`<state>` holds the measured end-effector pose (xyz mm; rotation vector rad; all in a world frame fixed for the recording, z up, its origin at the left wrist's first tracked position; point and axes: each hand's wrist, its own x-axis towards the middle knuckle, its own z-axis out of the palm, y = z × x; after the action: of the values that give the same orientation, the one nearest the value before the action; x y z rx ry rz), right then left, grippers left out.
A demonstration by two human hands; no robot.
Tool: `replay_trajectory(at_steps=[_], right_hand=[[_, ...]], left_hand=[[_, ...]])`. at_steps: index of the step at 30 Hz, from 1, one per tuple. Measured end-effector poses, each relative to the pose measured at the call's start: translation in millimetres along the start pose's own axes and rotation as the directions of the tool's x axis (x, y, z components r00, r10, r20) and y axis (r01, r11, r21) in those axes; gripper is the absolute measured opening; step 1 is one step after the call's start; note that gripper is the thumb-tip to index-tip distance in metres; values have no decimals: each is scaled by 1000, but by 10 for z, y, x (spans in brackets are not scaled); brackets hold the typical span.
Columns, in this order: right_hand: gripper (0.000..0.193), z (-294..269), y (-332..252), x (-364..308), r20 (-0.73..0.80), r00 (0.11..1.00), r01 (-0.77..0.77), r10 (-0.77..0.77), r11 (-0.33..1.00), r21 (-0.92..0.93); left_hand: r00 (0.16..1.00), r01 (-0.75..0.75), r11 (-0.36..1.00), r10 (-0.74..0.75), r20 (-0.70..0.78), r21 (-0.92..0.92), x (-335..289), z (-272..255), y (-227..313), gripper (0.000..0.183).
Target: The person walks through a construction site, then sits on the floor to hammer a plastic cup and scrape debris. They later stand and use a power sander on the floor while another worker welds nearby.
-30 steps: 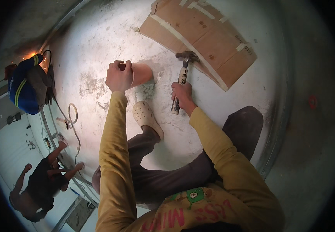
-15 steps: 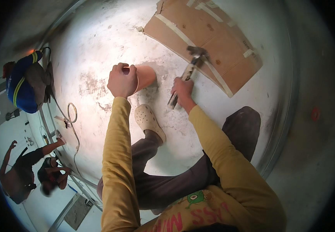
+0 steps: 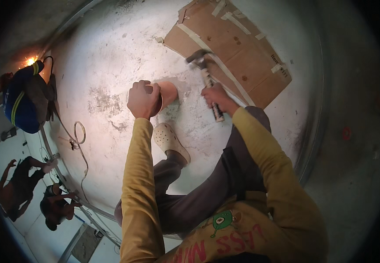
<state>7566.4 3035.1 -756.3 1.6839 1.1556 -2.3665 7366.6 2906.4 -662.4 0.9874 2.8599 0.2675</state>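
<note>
Left hand [image 3: 143,101] grips cylinder [image 3: 169,94]; right hand [image 3: 219,97] clasps hammer [image 3: 207,78] near cardboard [image 3: 231,50] edge; floor [image 3: 192,109] between.

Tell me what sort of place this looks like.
Probably a workshop or building site: bright sparks glow beside a person in blue, the pale floor is stained, and the right hand grips a hammer.

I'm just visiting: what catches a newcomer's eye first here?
Probably the bright orange sparks at the upper left, next to a person in a blue, yellow-striped jacket. Next, near the middle, a dark-headed, pale-handled hammer in the grip of the right hand, and a pinkish-orange cylindrical object held by the left hand. A flat brown cardboard sheet lies toward the upper right.
</note>
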Motion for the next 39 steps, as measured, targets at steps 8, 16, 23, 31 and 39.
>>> replay_trajectory(at_steps=[8, 16, 23, 31, 39], right_hand=[[15, 146, -208, 363, 165, 974, -56, 153, 875, -481], [13, 190, -737, 661, 199, 979, -5, 44, 981, -194], [24, 251, -1072, 1004, 299, 950, 157, -88, 964, -215], [17, 627, -1606, 1224, 358, 932, 208, 58, 724, -657], [14, 851, -1605, 1326, 519, 804, 295, 289, 564, -771]], left_hand=[[1000, -12, 1000, 12, 26, -22, 45, 3, -6, 32], [997, 16, 998, -12, 79, -53, 98, -28, 26, 30], [994, 0, 999, 3, 109, -34, 143, -25, 17, 30], [994, -15, 993, 27, 103, -115, 187, 2, -34, 33], [993, -13, 992, 28, 119, -122, 223, -35, -64, 34]])
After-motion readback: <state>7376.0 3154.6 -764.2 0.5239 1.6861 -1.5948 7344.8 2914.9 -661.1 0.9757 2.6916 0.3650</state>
